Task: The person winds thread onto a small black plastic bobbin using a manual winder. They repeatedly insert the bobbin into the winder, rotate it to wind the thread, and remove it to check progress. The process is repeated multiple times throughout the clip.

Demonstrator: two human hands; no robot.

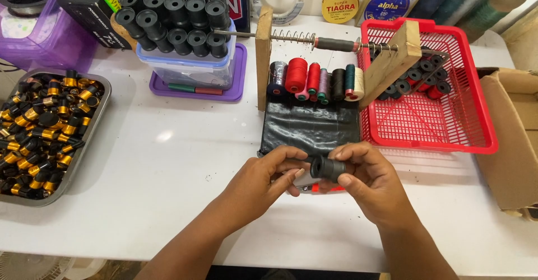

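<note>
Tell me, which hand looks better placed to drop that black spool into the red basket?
Probably the right hand: it grips the black spool and sits nearer the red basket on its side. The left hand only pinches the spool's end.

Two hands, left hand [266,176] and right hand [372,182], share one black spool [327,168]. One red basket [431,89], one metal tray [92,140], one clear tub [188,67], one purple lid [196,92], one cardboard box [513,140] and one wooden rack [336,45] stand on the counter [168,173]. Seven thread spools [314,81] sit under the rack. The tray's black-and-gold pieces [42,131] are too many to count.
</note>
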